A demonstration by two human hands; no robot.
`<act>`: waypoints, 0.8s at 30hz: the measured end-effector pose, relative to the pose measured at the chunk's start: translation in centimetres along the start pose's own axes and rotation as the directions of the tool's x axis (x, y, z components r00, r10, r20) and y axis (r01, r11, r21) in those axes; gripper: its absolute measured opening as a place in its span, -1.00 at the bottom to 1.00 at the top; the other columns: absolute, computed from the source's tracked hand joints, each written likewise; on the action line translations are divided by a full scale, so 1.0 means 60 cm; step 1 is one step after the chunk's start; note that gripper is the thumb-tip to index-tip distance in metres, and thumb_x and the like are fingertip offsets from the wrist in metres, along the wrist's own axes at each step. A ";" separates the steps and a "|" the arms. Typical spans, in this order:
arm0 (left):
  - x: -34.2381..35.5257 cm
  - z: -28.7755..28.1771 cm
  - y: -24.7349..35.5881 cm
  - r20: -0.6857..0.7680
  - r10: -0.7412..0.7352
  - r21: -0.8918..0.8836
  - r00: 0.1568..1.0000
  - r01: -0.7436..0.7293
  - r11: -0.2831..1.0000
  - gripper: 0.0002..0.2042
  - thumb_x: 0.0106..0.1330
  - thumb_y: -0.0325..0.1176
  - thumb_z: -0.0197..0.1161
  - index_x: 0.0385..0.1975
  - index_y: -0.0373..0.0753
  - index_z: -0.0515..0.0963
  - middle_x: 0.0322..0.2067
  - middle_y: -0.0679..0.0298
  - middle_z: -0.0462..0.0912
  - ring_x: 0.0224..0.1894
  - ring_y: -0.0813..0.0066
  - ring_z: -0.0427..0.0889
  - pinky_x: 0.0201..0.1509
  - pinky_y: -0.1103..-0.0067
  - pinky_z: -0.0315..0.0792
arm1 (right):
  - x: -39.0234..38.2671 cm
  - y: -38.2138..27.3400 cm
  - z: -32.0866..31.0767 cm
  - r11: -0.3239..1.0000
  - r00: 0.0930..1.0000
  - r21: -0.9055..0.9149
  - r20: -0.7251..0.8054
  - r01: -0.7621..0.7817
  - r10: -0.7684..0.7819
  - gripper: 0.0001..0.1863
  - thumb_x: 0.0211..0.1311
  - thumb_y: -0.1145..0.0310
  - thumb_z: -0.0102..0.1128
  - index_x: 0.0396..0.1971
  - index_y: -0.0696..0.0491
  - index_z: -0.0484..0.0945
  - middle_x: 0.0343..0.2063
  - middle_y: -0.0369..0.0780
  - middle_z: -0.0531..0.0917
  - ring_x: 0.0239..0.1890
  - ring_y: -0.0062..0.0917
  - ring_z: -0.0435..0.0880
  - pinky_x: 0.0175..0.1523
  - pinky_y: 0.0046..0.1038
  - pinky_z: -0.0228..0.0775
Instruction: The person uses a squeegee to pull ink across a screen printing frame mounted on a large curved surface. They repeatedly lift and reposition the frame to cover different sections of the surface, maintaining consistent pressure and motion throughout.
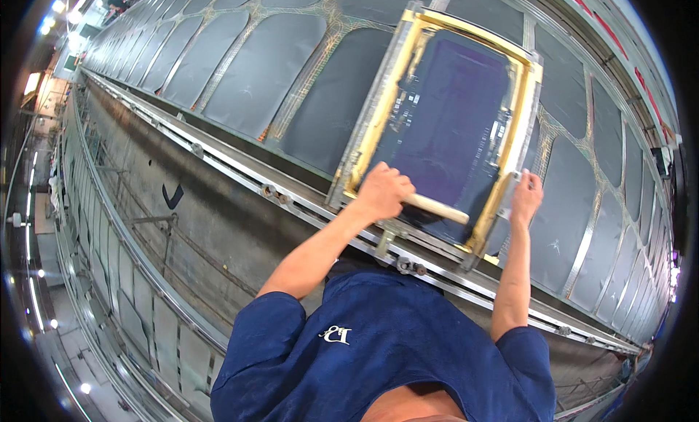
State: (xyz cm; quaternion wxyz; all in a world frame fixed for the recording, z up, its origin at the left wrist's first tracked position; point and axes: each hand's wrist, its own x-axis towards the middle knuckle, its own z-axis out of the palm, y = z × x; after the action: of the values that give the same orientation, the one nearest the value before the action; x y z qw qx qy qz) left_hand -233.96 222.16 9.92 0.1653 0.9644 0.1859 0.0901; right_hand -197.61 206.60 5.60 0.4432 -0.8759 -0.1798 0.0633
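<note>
A screen printing frame (529, 94) with yellow-taped inner edges lies on the long table in front of me. Dark purple ink covers much of its mesh (466, 94). My left hand (384, 192) is closed around one end of a squeegee (438, 207) with a pale wooden handle, at the near end of the frame. The squeegee lies across the mesh; its blade is hidden. At the frame's right outer edge, my right hand (527, 198) has its fingers curled against the side rail. Whatever part it grips there is mostly covered.
Dark grey fabric panels (266, 61) line the table, with patterned strips between them. A metal rail (240, 182) with clamps and stops runs along the near edge. Behind me a parallel table (145, 305) stands across an aisle. Another person (113, 3) is far off at upper left.
</note>
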 end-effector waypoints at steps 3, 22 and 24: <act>-0.026 -0.058 -0.131 0.156 -0.045 0.076 0.987 0.034 0.997 -0.74 -0.10 -0.37 0.46 -0.32 0.00 0.71 -0.34 0.43 0.70 -0.18 0.36 0.64 0.02 0.37 0.36 | -0.076 -0.069 0.129 0.986 1.000 0.167 0.007 -0.021 0.020 -0.66 0.44 0.12 0.23 -0.26 0.15 0.66 -0.52 -0.26 0.60 -0.46 -0.58 0.48 -0.30 -0.38 0.36; -0.206 -0.116 -0.299 -0.097 0.120 0.088 0.988 -0.111 0.990 -0.62 -0.12 -0.56 0.27 -0.20 -0.16 0.66 -0.17 0.42 0.69 -0.28 0.40 0.51 -0.15 0.41 0.28 | -0.171 -0.193 0.322 0.983 0.988 -0.116 0.040 -0.145 0.150 -0.62 0.45 0.01 0.12 -0.18 0.06 0.65 -0.53 -0.08 0.66 -0.43 -0.24 0.64 -0.17 -0.24 0.45; -0.173 -0.112 -0.322 -0.114 0.148 0.093 0.982 -0.138 0.986 -0.61 -0.13 -0.57 0.27 -0.19 -0.15 0.66 -0.17 0.43 0.70 -0.27 0.39 0.51 -0.15 0.41 0.28 | -0.172 -0.191 0.318 0.980 0.989 -0.152 0.061 -0.126 0.137 -0.60 0.45 0.00 0.11 -0.12 0.05 0.64 -0.59 -0.07 0.62 -0.46 -0.22 0.63 -0.17 -0.22 0.44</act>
State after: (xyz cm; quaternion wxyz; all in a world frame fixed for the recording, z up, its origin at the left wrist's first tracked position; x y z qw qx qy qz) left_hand -251.39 237.00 8.17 0.1059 0.9742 0.1292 0.1520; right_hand -215.32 223.35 2.84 0.3654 -0.9134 -0.1414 0.1102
